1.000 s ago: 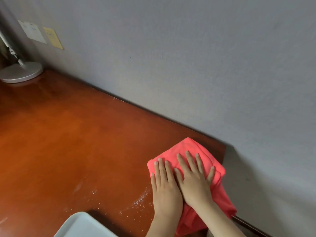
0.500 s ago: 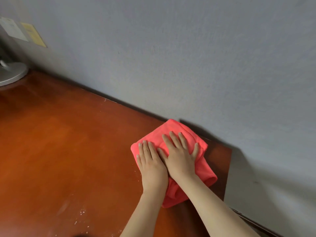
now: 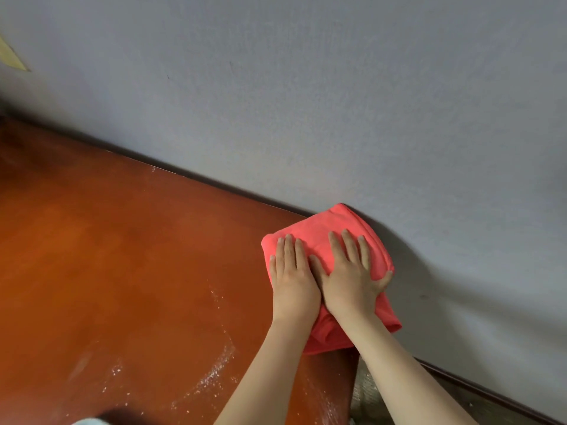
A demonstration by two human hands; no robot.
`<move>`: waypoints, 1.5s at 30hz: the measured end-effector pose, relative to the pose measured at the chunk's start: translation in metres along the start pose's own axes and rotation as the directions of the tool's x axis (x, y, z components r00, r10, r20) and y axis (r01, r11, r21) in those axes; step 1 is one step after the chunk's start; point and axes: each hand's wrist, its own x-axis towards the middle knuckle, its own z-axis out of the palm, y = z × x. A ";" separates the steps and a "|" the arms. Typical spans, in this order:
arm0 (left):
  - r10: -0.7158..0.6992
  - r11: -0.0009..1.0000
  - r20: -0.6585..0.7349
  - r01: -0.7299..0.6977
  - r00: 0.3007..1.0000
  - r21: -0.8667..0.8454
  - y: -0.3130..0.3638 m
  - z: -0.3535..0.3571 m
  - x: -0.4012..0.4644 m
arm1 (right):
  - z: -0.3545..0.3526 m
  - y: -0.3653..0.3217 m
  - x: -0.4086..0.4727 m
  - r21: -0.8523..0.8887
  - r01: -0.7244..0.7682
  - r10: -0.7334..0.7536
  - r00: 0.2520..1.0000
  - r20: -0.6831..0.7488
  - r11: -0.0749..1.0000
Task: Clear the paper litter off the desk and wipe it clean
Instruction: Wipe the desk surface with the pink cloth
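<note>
Here both hands lie flat, fingers spread and grasping nothing, side by side on the cloth (image 3: 325,237): left hand (image 3: 291,280) on its left part, right hand (image 3: 349,280) on its right. The cloth sits at the desk's (image 3: 122,271) far right corner, touching the wall (image 3: 337,102). White dust (image 3: 214,375) streaks the near desk.

Cloth (image 3: 322,237) showing solid coral-pink, no pattern. Desk (image 3: 122,256) reading glossy orange-brown, darkening toward its far left corner. White specks (image 3: 214,375) scattering in a pale streak near the front edge. Wall (image 3: 337,102) looking flat blue-grey. Yellowish tag (image 3: 10,58) on the wall, possibly paper.
</note>
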 end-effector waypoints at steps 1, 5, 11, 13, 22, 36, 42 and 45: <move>0.006 1.000 0.005 -0.006 1.000 0.005 0.002 0.002 -0.004 | -0.002 0.004 -0.004 0.014 -0.008 0.008 1.000 -0.003 1.000; 0.034 0.999 0.020 -0.034 0.999 -0.016 0.010 0.006 -0.021 | -0.009 0.016 -0.024 0.131 -0.026 0.030 0.999 -0.031 0.991; 0.082 0.996 0.032 -0.081 0.996 -0.038 0.017 0.007 -0.057 | -0.006 0.034 -0.058 0.341 -0.003 0.045 0.992 -0.115 0.940; 0.088 0.996 0.044 -0.086 0.995 -0.039 0.018 0.008 -0.069 | -0.005 0.040 -0.069 0.418 -0.030 0.073 0.994 -0.087 0.908; 0.106 0.994 0.123 -0.107 0.987 0.002 0.015 -0.002 -0.120 | -0.007 0.045 -0.123 0.621 -0.169 0.145 0.985 0.089 0.765; 0.009 0.999 0.291 -0.023 0.957 0.046 0.004 -0.032 -0.174 | -0.009 0.030 -0.182 0.577 -0.148 0.149 0.988 0.046 0.803; 0.023 0.999 0.329 -0.029 0.944 0.014 -0.004 -0.045 -0.167 | -0.014 0.031 -0.180 0.446 0.059 -0.012 0.994 -0.108 0.893; 0.016 1.000 0.338 -0.010 0.941 -0.018 -0.008 -0.047 -0.169 | -0.019 0.030 -0.181 0.398 0.085 -0.039 0.992 -0.123 0.913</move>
